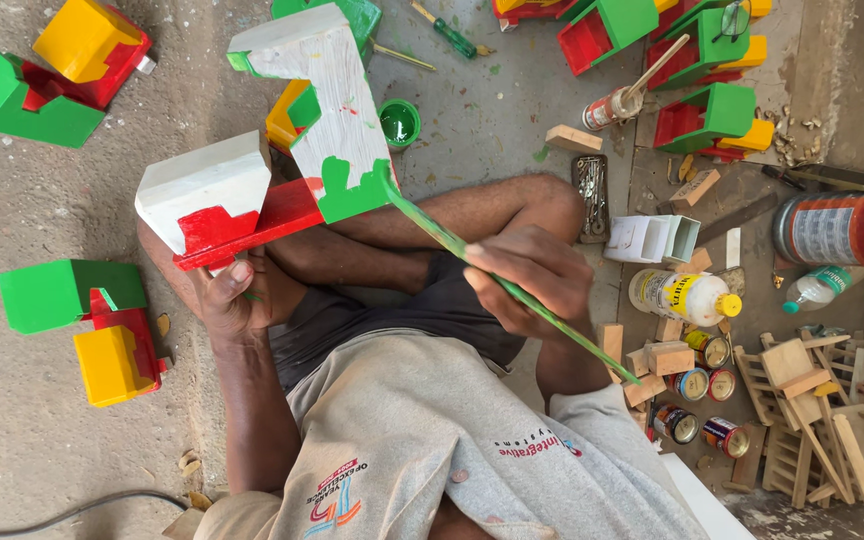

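My left hand [235, 297] grips the underside of a wooden toy [282, 150] and holds it up over my crossed legs. The toy is mostly white, with a red base strip and a patch of green on its upright part. My right hand [530, 278] holds a long green-smeared paintbrush [492, 275] whose tip touches the green patch of the toy. A small open pot of green paint [399, 123] stands on the floor just beyond the toy.
Finished green, red and yellow toys lie at the left [82, 320], top left [42, 75] and top right [697, 60]. At the right are a white glue bottle [682, 296], small paint tins [707, 385], wood blocks, unpainted wooden frames [832, 430] and a large can [847, 228].
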